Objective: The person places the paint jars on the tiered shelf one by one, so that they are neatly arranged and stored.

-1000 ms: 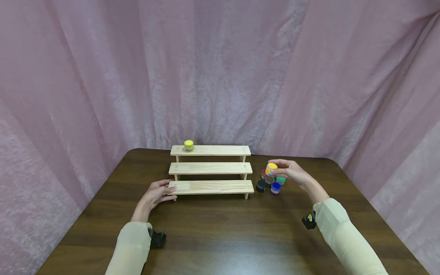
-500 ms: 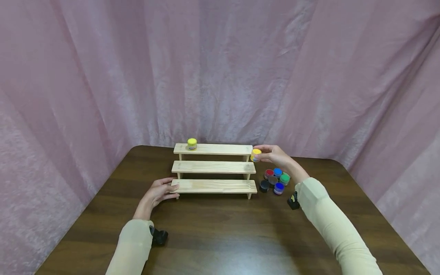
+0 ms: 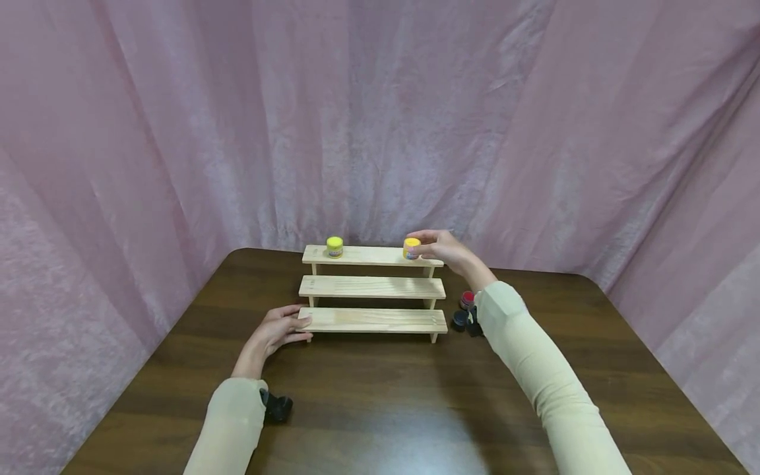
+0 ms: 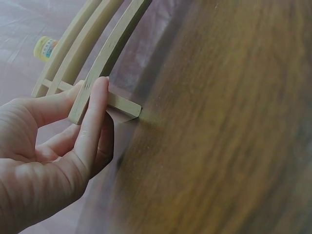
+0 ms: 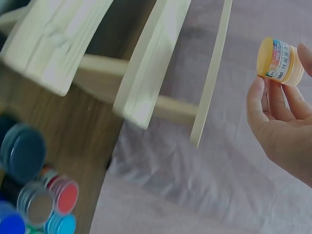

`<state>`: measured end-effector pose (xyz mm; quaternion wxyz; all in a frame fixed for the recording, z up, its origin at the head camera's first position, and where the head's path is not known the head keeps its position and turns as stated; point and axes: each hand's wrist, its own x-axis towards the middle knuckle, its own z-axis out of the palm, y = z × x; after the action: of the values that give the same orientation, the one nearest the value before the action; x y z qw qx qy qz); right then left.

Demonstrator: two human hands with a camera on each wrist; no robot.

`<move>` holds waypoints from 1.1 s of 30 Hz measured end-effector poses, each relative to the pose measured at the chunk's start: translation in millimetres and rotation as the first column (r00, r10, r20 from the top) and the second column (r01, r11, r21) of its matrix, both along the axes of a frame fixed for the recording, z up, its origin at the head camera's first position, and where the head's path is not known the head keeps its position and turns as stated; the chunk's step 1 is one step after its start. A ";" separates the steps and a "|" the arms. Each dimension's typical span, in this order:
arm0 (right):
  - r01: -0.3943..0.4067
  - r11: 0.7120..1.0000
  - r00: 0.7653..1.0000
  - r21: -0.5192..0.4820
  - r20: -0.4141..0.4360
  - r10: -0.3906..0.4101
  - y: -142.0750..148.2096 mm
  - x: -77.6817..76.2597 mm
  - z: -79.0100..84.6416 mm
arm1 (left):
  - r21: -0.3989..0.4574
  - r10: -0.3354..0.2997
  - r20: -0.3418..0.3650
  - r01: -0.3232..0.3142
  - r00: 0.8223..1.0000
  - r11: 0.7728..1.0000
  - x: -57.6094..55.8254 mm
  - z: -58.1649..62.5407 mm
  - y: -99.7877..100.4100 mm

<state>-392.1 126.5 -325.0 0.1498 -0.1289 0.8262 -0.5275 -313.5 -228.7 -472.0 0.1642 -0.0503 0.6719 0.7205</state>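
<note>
A three-step wooden rack stands on the table. My left hand grips the left end of its lowest board, thumb and finger on opposite faces in the left wrist view. With thumb and fingertips my right hand pinches a small orange-yellow paint jar with a printed label. In the right wrist view the jar hangs beyond the top board; in the head view it overlaps that board's right part. A lemon-yellow paint jar sits near the top board's left end.
Right of the rack, several paint jars are grouped on the brown table, partly hidden by the right arm. Among them are a red jar, a brown one and a blue one. A pink curtain hangs behind.
My right hand has lifted the orange-yellow jar from the group of jars and carried it left and up to the top board. My left hand keeps its grip on the rack.
</note>
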 end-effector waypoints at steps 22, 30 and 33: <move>0.068 0.990 0.996 -0.123 0.058 -0.062 -62.3 -22.4 -27.9 | 0.017 0.014 -0.013 -0.014 1.000 1.000 8.1 -4.3 4.2; 0.079 0.993 0.997 -0.087 0.028 -0.077 -72.7 -21.3 -33.6 | 0.018 0.011 -0.014 -0.011 1.000 1.000 10.5 -4.0 7.6; 0.071 0.994 0.997 -0.081 0.021 -0.070 -73.8 -20.3 -34.1 | 0.016 0.009 -0.014 -0.009 1.000 1.000 9.6 -4.6 8.3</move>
<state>-412.4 52.7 -359.1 0.1330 -0.1009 0.8067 -0.5669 -303.9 -220.4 -476.6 0.1565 -0.0471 0.6672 0.7267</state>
